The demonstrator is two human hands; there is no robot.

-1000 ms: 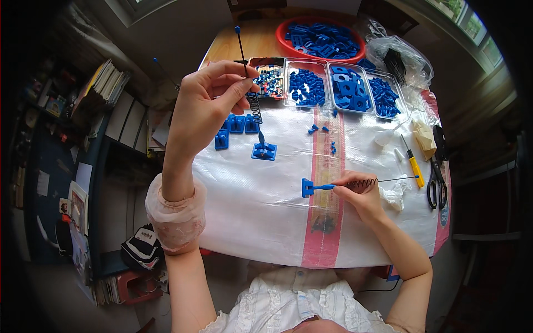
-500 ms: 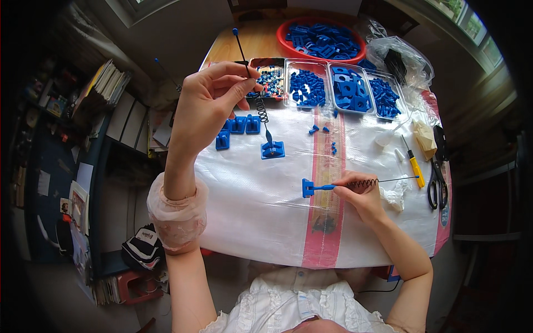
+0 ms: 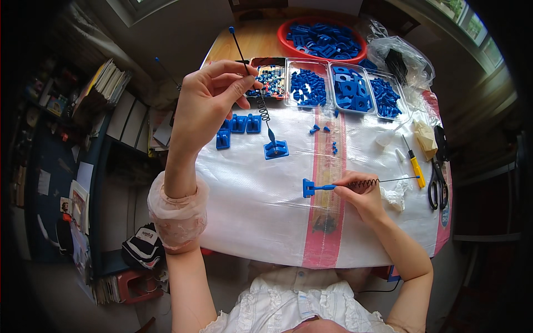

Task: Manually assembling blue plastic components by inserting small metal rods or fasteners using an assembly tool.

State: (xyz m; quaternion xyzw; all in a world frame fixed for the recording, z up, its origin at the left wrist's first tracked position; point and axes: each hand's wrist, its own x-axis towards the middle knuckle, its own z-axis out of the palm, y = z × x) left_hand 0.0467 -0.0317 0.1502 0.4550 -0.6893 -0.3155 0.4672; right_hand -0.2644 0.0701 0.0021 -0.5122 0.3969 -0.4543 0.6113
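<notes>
Shifting toward three o'clock since earlier, one blue square base [image 3: 276, 150] is hanging at five o'clock from the left hand [image 3: 208, 105], which is pinching its black spring rod [image 3: 263, 110]; at four o'clock, the right hand [image 3: 363, 198] is pinching a second spring rod [image 3: 366, 183].

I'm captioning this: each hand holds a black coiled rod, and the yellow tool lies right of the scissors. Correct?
Wrong side: the head view shows the yellow tool left of the scissors; the left hand and right hand each hold a black coiled rod.
</notes>
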